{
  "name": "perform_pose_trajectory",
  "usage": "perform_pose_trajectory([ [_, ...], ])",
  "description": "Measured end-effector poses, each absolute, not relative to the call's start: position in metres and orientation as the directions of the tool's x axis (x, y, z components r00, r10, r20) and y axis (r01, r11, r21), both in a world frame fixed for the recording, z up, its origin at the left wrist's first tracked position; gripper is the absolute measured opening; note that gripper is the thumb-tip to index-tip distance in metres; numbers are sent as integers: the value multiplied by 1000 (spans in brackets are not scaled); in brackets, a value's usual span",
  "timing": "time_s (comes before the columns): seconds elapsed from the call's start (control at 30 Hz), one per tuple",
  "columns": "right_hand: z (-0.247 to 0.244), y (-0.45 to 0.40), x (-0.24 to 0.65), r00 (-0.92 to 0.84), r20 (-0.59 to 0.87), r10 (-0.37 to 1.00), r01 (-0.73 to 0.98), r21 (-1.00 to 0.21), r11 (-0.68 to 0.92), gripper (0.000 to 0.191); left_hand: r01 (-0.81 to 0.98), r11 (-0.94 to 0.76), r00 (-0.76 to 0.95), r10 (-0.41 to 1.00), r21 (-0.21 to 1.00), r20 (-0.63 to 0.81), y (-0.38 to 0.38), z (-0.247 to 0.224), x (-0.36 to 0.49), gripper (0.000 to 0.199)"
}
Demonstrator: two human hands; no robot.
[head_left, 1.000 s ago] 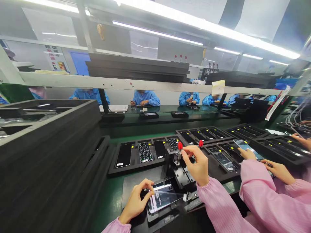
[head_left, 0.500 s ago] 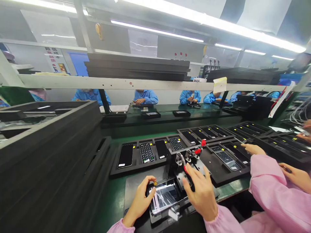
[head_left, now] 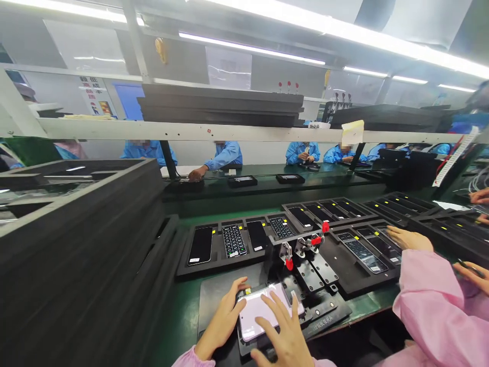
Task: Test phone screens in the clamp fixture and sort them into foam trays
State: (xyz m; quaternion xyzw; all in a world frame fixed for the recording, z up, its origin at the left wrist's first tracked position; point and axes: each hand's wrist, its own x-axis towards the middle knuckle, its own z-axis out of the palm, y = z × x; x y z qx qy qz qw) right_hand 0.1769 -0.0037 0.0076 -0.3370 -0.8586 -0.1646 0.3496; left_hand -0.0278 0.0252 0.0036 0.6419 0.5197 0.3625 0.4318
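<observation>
A smartphone (head_left: pixel 252 322) lies screen up on a black clamping fixture (head_left: pixel 319 311), its glass showing a pale pink-white sheen. My left hand (head_left: pixel 223 318) grips the phone's left end, thumb on the near side and fingers by a small yellow tab (head_left: pixel 248 291). Over the right part of the screen hovers my right hand (head_left: pixel 284 331), fingers spread and holding nothing; whether a fingertip touches the glass I cannot tell. Behind it rise toggle clamps with red handles (head_left: pixel 316 240); the nearest red tip (head_left: pixel 289 264) points down.
Black foam trays (head_left: pixel 179 267) of phones with yellow tabs line the bench behind the fixture. Stacked black foam boxes (head_left: pixel 95 265) wall off the left. At right, a co-worker's pink sleeve (head_left: pixel 424 280) and hand (head_left: pixel 410 238) reach over a phone tray (head_left: pixel 355 285). A shelf beam (head_left: pixel 229 131) crosses ahead.
My right hand has left the red clamp handle and moved left and down over the phone. The screen has turned from dark reflections to pale. My left hand stays at the phone's end.
</observation>
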Motion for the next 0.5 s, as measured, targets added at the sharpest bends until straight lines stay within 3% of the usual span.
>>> perform_pose_trajectory([
  [0.27, -22, -9, 155, -428, 727, 537, 717, -89, 691, 50, 348, -66, 197, 980, 935, -4, 24, 4, -28, 42],
  [0.5, -29, -8, 154, -455, 716, 530, 714, -63, 698, 48, 341, -65, 183, 983, 938, 2, 21, 10, -26, 41],
])
